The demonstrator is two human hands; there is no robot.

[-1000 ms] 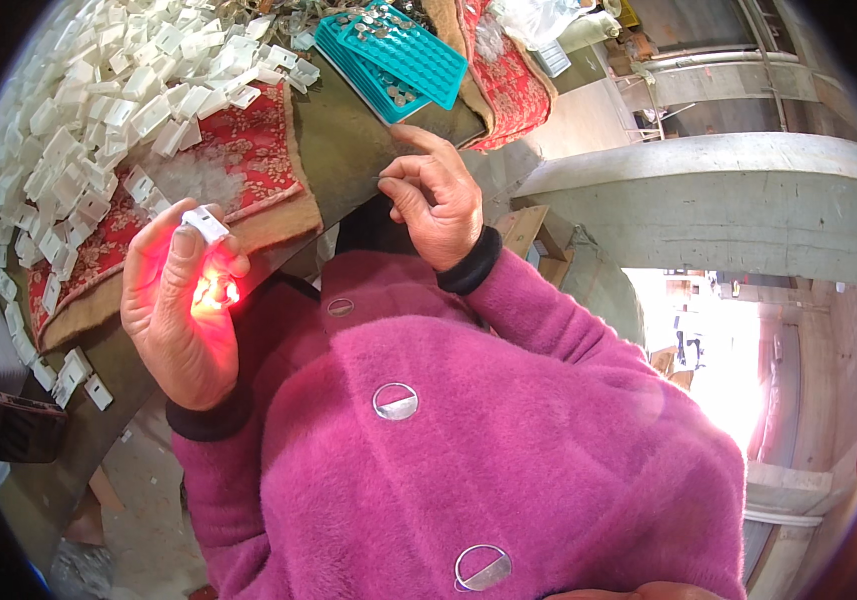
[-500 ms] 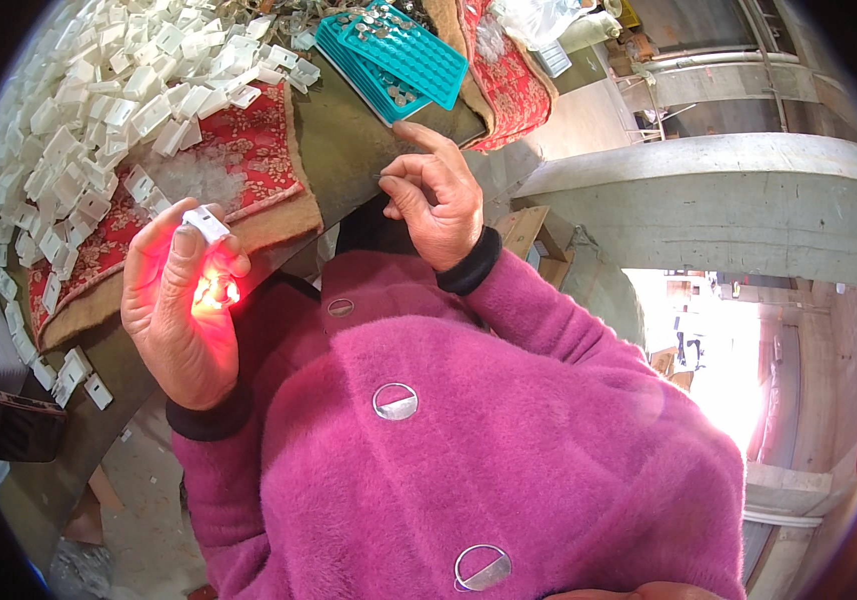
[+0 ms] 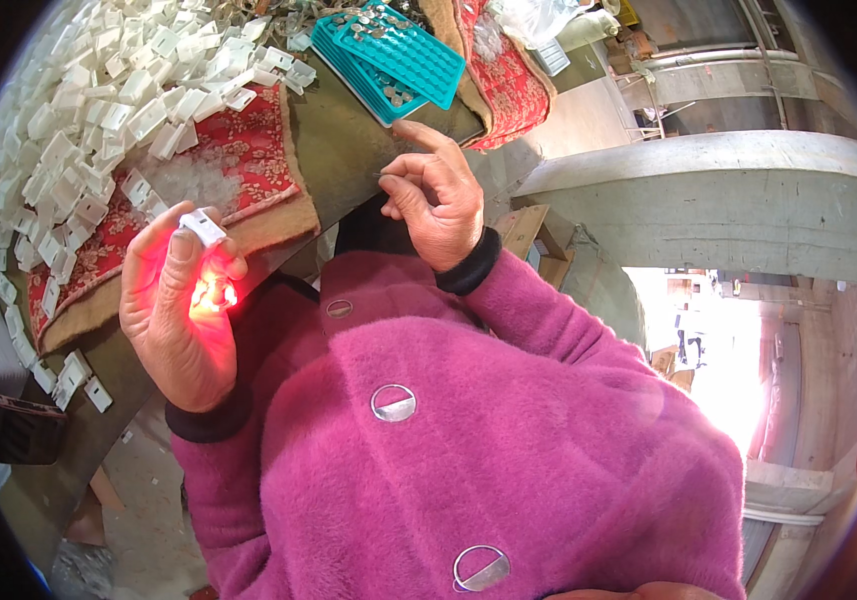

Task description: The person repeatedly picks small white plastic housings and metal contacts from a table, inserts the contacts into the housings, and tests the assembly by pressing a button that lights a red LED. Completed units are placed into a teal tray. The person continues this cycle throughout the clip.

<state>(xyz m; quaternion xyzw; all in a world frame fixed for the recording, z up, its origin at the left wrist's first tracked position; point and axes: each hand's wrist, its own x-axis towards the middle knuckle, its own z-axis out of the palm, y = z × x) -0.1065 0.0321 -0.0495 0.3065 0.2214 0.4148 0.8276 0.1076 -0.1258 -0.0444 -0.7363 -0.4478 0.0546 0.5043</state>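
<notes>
My left hand (image 3: 174, 325) is closed round a small white plastic casing (image 3: 204, 228), gripped between thumb and fingers. Below the casing, a bright red light (image 3: 214, 292) glows inside the curled hand and reddens the fingers and palm; its source is too bright to make out. Raised off the table, my right hand (image 3: 441, 207) pinches thumb and fingers together, with the index finger stretched forward. A thin, tiny thing shows at the pinch, too small to name. Many white casings like the held one lie in a large pile (image 3: 99, 110) on the left.
Under the pile is a red patterned cloth (image 3: 259, 140) with a brown fibrous edge. Stacked teal trays (image 3: 419, 65) holding small round metal pieces stand on the dark table (image 3: 344, 150). A black crate (image 3: 9, 425) sits at far left, and an open cardboard box (image 3: 539, 235) beyond my right arm.
</notes>
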